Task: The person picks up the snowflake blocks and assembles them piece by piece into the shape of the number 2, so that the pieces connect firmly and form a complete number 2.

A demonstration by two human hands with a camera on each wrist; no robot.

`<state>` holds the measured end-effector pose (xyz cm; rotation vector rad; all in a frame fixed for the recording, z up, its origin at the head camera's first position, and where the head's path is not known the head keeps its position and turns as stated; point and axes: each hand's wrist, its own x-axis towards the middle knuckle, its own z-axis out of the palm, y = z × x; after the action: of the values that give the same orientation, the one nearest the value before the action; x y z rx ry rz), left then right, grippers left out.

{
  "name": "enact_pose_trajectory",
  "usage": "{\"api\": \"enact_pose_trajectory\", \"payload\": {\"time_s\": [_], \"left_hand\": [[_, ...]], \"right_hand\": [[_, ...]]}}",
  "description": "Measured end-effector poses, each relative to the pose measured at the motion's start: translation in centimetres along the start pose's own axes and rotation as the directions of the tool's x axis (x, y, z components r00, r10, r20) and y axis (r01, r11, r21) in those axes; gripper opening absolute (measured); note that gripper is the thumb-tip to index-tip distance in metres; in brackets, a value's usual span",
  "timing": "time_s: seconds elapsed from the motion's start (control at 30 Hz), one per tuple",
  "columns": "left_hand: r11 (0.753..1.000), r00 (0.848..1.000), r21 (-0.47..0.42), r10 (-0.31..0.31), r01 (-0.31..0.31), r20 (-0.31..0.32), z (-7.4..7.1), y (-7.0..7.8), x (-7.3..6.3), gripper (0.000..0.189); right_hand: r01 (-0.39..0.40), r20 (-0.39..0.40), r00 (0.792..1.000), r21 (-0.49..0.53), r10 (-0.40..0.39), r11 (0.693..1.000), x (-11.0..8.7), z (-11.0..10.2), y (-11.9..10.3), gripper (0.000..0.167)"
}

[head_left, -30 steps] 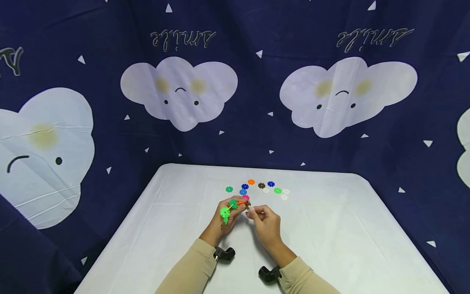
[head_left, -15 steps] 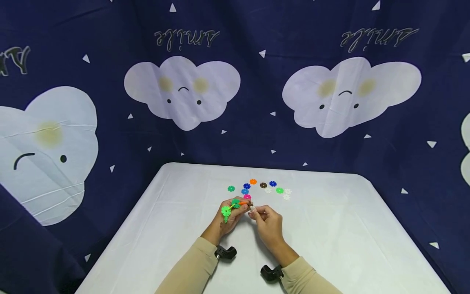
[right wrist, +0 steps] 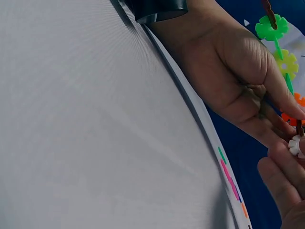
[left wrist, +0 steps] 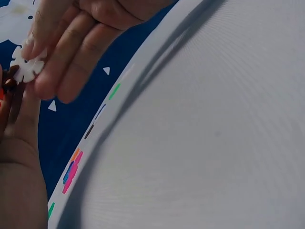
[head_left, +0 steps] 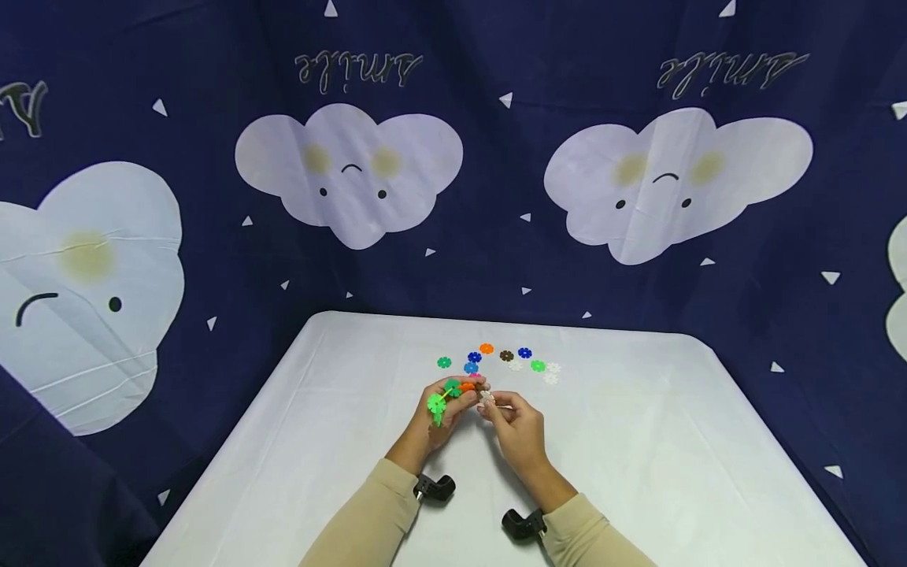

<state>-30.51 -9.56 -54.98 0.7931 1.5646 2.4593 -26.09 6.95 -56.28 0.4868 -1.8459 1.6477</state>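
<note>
A chain of joined plastic snowflake discs lies along my left hand (head_left: 448,417), which grips it near its far end. In it I see a bright green disc (head_left: 435,404), a yellow disc (right wrist: 286,62), an orange disc (head_left: 468,387) and a brown disc (left wrist: 9,81). My right hand (head_left: 520,431) pinches a white snowflake disc (left wrist: 28,69) between thumb and fingers. The white disc touches the brown one at the chain's end; how deep their slots engage is hidden. Both hands are above the table, fingertips close together.
Loose snowflake discs lie beyond the hands on the white table (head_left: 638,441), among them a green disc (head_left: 444,362), an orange disc (head_left: 486,348), a brown disc (head_left: 506,356) and a white disc (head_left: 551,379). A dark blue cloud-print curtain (head_left: 496,276) hangs behind.
The white disc has turned slightly at the brown disc, showing more of its face. Both hands keep their holds and nearly the same place; the head view has shifted a little.
</note>
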Motion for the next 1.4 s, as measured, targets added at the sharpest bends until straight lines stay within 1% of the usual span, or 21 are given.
{"api": "enact_pose_trajectory", "payload": {"time_s": [0.07,0.17,0.23,0.27,0.33,0.4,0.5,0.6,0.67,0.7,0.77,0.8,0.83,0.9,0.97,1.03,1.1,1.2,1.3,1.37,1.4], "left_hand": [[1.0,1.0,-0.017,-0.006,0.006,-0.023,-0.1,0.1,0.0,0.037],[0.998,0.997,-0.058,-0.015,0.01,-0.08,-0.3,0.2,0.1,0.04],[0.996,0.992,-0.093,-0.022,0.01,-0.127,-0.5,0.2,0.2,0.039],[0.995,0.988,-0.102,-0.026,0.01,-0.154,-0.5,0.3,0.3,0.039],[0.994,0.98,-0.113,-0.028,0.006,-0.196,-0.6,0.3,0.4,0.036],[0.991,0.975,-0.13,-0.038,0.01,-0.217,-0.7,0.2,0.5,0.034],[0.99,0.974,-0.137,-0.052,0.022,-0.221,-0.7,0.0,0.5,0.031],[0.989,0.975,-0.141,-0.063,0.033,-0.212,-0.7,-0.1,0.3,0.03],[0.99,0.976,-0.136,-0.062,0.034,-0.206,-0.5,0.0,0.1,0.031],[0.991,0.978,-0.13,-0.059,0.033,-0.2,-0.5,0.0,0.1,0.031],[0.991,0.98,-0.127,-0.057,0.033,-0.192,-0.3,0.1,0.0,0.033],[0.992,0.98,-0.125,-0.058,0.035,-0.189,-0.2,0.1,0.0,0.033],[0.992,0.981,-0.123,-0.057,0.034,-0.184,-0.1,0.1,-0.1,0.034],[0.991,0.982,-0.127,-0.063,0.04,-0.181,0.0,0.2,-0.1,0.034],[0.99,0.982,-0.133,-0.074,0.051,-0.176,0.1,0.3,-0.1,0.035],[0.989,0.982,-0.13,-0.087,0.065,-0.167,0.1,0.4,-0.1,0.036],[0.989,0.982,-0.127,-0.099,0.079,-0.161,0.1,0.5,-0.1,0.036],[0.989,0.981,-0.122,-0.108,0.089,-0.159,0.0,0.7,0.0,0.034],[0.99,0.982,-0.113,-0.105,0.088,-0.154,-0.1,0.8,0.0,0.032],[0.99,0.983,-0.11,-0.107,0.091,-0.153,-0.2,0.8,0.0,0.032],[0.99,0.982,-0.11,-0.108,0.092,-0.153,-0.2,0.8,0.0,0.032]], "right_hand": [[-0.026,0.017,1.0,-0.028,0.026,0.999,0.0,-0.1,0.0,0.017],[-0.048,0.041,0.998,-0.135,0.054,0.99,0.0,-0.5,0.3,0.023],[-0.06,0.039,0.997,-0.227,0.071,0.972,0.2,-0.8,0.5,0.027],[-0.076,0.031,0.996,-0.277,0.088,0.958,0.4,-1.1,0.7,0.028],[-0.106,0.004,0.993,-0.395,0.117,0.913,0.9,-2.0,1.2,0.028],[-0.152,-0.031,0.987,-0.503,0.158,0.851,1.6,-3.0,1.7,0.031],[-0.23,-0.095,0.971,-0.639,0.221,0.734,2.7,-4.7,2.8,0.035],[-0.309,-0.157,0.946,-0.706,0.284,0.638,3.8,-6.2,4.0,0.037],[-0.343,-0.183,0.931,-0.732,0.315,0.589,4.5,-7.0,4.7,0.035],[-0.355,-0.192,0.925,-0.74,0.327,0.571,4.9,-7.4,5.0,0.033],[-0.367,-0.197,0.918,-0.75,0.344,0.549,5.4,-8.0,5.4,0.027],[-0.369,-0.198,0.916,-0.754,0.348,0.544,5.7,-8.2,5.5,0.024],[-0.366,-0.196,0.918,-0.756,0.346,0.543,5.9,-8.4,5.6,0.02],[-0.367,-0.196,0.918,-0.749,0.345,0.551,6.2,-8.6,5.7,0.014],[-0.367,-0.197,0.92,-0.734,0.338,0.571,6.3,-8.7,5.7,0.009],[-0.366,-0.198,0.923,-0.714,0.329,0.597,6.4,-8.7,5.6,0.008],[-0.365,-0.194,0.926,-0.685,0.325,0.63,6.4,-8.7,5.6,0.012],[-0.348,-0.182,0.935,-0.634,0.305,0.69,6.2,-8.6,5.6,0.014],[-0.337,-0.195,0.941,-0.576,0.275,0.744,5.7,-8.4,5.4,0.014],[-0.342,-0.217,0.939,-0.514,0.266,0.787,5.2,-8.1,5.0,0.015],[-0.348,-0.22,0.936,-0.461,0.275,0.816,5.0,-7.9,4.7,0.016]]}}
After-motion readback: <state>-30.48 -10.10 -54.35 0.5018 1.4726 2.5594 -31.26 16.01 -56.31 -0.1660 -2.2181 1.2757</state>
